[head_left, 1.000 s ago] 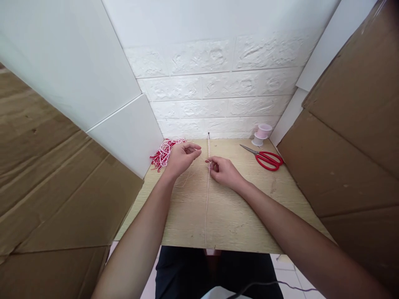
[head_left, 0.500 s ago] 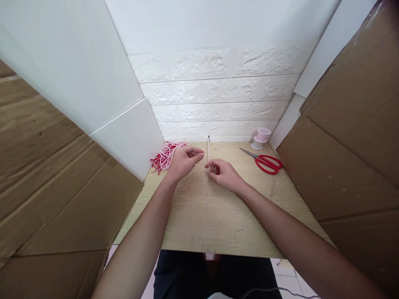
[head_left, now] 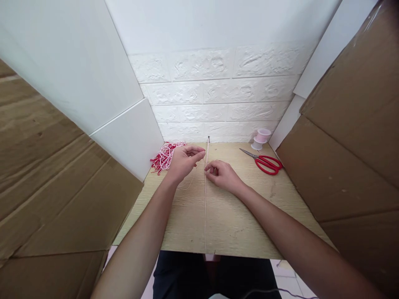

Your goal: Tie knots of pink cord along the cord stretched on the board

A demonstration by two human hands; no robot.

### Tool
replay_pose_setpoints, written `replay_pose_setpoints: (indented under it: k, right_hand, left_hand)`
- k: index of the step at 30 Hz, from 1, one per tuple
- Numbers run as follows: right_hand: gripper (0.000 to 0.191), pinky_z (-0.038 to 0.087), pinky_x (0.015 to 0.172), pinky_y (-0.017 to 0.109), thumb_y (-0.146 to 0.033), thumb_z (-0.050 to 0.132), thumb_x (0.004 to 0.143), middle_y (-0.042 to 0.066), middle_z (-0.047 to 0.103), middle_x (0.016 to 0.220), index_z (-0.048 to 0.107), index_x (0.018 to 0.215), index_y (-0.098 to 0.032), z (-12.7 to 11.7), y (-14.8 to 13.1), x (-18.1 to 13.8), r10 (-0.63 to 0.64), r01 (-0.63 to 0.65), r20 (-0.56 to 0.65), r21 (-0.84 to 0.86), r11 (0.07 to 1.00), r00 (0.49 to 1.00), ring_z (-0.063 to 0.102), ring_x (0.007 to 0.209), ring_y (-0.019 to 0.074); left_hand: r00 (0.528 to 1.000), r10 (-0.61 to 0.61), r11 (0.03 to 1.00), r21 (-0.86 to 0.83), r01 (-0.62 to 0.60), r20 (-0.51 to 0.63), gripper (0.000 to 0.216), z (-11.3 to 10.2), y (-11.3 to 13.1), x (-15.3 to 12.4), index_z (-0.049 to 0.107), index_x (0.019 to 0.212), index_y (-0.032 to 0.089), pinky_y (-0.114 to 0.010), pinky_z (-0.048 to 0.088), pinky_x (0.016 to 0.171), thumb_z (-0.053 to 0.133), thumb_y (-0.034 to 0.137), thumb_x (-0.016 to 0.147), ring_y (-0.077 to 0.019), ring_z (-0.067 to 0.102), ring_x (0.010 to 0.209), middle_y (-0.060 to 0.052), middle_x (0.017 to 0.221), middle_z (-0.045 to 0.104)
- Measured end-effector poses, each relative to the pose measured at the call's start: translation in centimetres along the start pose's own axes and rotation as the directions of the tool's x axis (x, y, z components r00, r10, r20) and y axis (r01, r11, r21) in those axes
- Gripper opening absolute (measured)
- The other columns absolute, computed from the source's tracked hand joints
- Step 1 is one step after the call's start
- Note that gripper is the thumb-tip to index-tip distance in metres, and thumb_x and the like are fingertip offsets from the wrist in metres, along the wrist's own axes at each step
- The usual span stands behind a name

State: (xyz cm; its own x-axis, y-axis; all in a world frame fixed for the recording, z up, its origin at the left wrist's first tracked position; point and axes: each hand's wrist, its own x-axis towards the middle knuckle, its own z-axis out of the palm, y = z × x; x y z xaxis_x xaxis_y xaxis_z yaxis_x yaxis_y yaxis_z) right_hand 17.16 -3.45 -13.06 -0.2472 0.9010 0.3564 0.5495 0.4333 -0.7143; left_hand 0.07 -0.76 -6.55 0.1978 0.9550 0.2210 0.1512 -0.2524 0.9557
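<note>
A pale cord [head_left: 205, 216] runs from a small dark nail [head_left: 208, 137] at the wall down to the table's front edge. Its upper stretch is a thicker, pink-and-white knotted section [head_left: 208, 148]. Left of the cord, my left hand [head_left: 186, 161] is closed, thumb and forefinger pinching a thin thread. A loose loop of that thread [head_left: 187, 187] hangs below it onto the table. My right hand [head_left: 222, 173] is closed at the cord just under the knotted part, fingertips pinched on the thread there. The exact crossing of thread and cord is too fine to make out.
Behind my left hand lies a heap of red and white knotted cords [head_left: 165, 157]. Red-handled scissors [head_left: 264, 162] rest at the right, near two stacked spools [head_left: 261, 137]. Cardboard sheets [head_left: 349, 166] flank the wooden table [head_left: 240, 224], and a white brick-pattern wall [head_left: 218, 91] stands behind.
My right hand has moved slightly left, and its fingertips now sit right at the cord. The cord has shifted a little left there. The left hand stays nearly in place, still pinching.
</note>
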Motion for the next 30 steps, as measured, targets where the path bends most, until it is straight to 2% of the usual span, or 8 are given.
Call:
replay_pose_setpoints:
  k: [8,14,19,25,30]
  right_hand:
    - [0.011,0.039,0.069,0.026,-0.017,0.062,0.082,0.001,0.061,0.076,0.070,0.089,-0.018,0.04,-0.16,-0.03,-0.005,0.005,-0.011,-0.018,1.000,1.000,0.054,0.072,0.0126]
    - [0.010,0.038,0.067,0.026,-0.026,0.063,0.085,0.001,0.061,0.074,0.069,0.086,-0.018,0.19,-0.31,0.09,0.021,-0.022,-0.019,-0.035,0.999,1.000,0.053,0.070,0.0133]
    - [0.004,0.037,0.065,0.025,-0.019,0.064,0.080,0.001,0.061,0.074,0.068,0.083,-0.018,0.37,-0.42,0.15,0.046,-0.047,-0.034,-0.043,0.998,0.998,0.053,0.069,0.0131]
    - [0.004,0.036,0.064,0.025,-0.018,0.063,0.080,0.000,0.062,0.073,0.063,0.076,-0.017,0.66,-0.26,0.20,0.045,-0.046,-0.054,-0.032,0.998,0.998,0.052,0.067,0.0123]
    - [0.005,0.036,0.064,0.025,-0.018,0.063,0.079,0.000,0.062,0.073,0.062,0.075,-0.017,0.67,-0.18,0.16,0.045,-0.048,-0.053,-0.050,0.998,0.998,0.052,0.067,0.0122]
  left_hand:
    - [1.000,0.020,0.996,-0.086,-0.018,0.019,0.034,0.16,0.31,-0.14,0.074,0.088,0.011,-0.021,0.046,0.050,0.081,0.036,0.067,-0.0114,0.058,0.066,-0.007,0.081,0.069]
    - [0.999,0.025,0.991,-0.134,-0.020,0.039,0.035,0.10,0.38,-0.18,0.074,0.090,0.011,-0.021,0.046,0.052,0.082,0.035,0.067,-0.0112,0.058,0.067,-0.006,0.080,0.068]
    - [0.997,0.016,0.982,-0.190,-0.001,0.079,0.038,-0.06,0.81,-0.30,0.073,0.095,0.012,-0.023,0.044,0.057,0.084,0.034,0.066,-0.0083,0.052,0.059,-0.002,0.068,0.063]
    - [0.994,-0.030,0.963,-0.263,0.056,0.103,0.042,-0.12,0.99,-0.36,0.071,0.098,0.011,-0.022,0.041,0.058,0.085,0.032,0.064,-0.0080,0.052,0.059,-0.002,0.068,0.062]
    - [0.991,-0.042,0.975,-0.209,0.069,0.130,0.039,-0.21,1.03,-0.39,0.072,0.097,0.012,-0.022,0.039,0.054,0.084,0.032,0.066,-0.0075,0.049,0.058,-0.002,0.069,0.061]
